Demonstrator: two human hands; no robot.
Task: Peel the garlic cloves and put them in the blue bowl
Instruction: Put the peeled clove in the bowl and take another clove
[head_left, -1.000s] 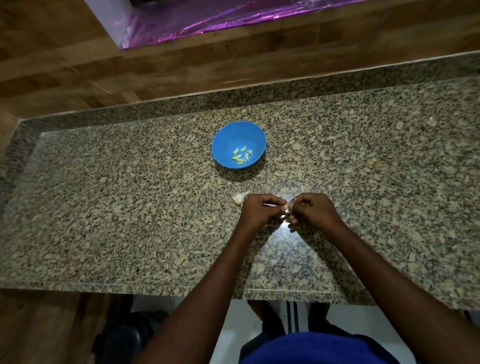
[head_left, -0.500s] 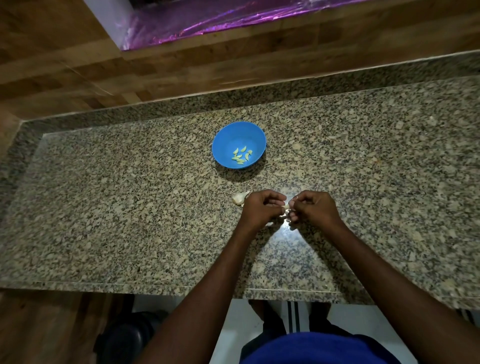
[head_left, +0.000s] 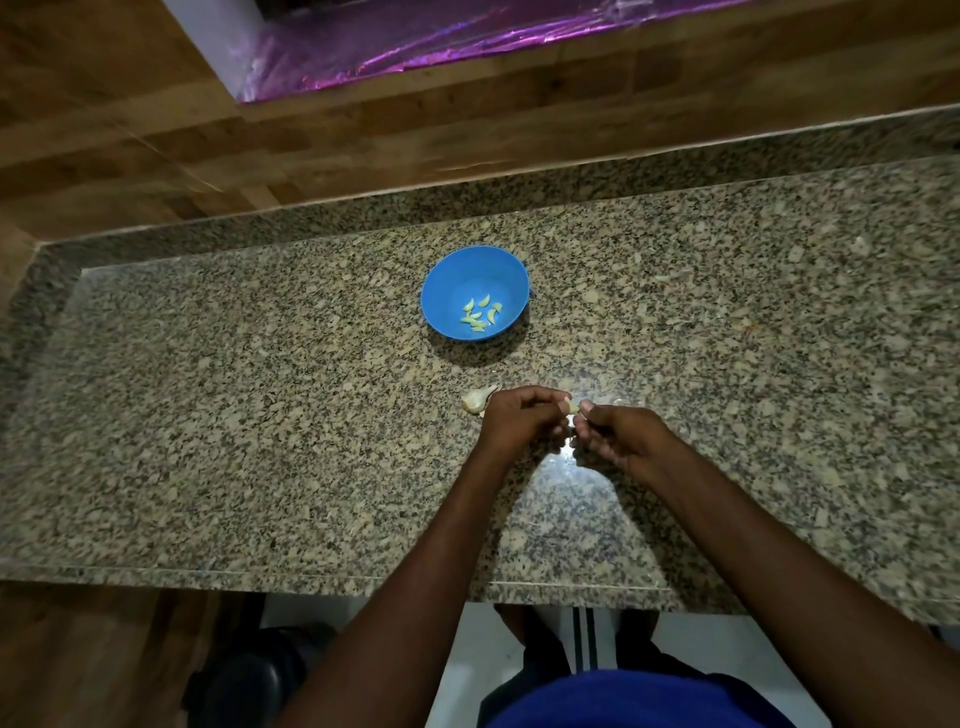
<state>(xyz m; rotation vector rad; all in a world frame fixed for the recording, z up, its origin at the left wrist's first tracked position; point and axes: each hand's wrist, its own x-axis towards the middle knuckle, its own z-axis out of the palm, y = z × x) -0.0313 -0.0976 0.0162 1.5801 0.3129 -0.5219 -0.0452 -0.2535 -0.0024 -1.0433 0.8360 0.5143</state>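
Pinching one garlic clove (head_left: 573, 406) between my curled left hand (head_left: 519, 422) and right hand (head_left: 618, 435), I see peeled cloves (head_left: 480, 316) inside the unlabelled blue bowl (head_left: 452, 291) beyond.

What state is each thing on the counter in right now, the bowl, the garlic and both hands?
blue bowl: upright on the granite counter, holding several peeled cloves.
garlic clove: pinched between both hands, above the counter.
garlic piece: lying on the counter, beside the left hand, skin still on.
left hand: fingers curled, pinching the clove.
right hand: fingers curled, pinching the clove's other end.
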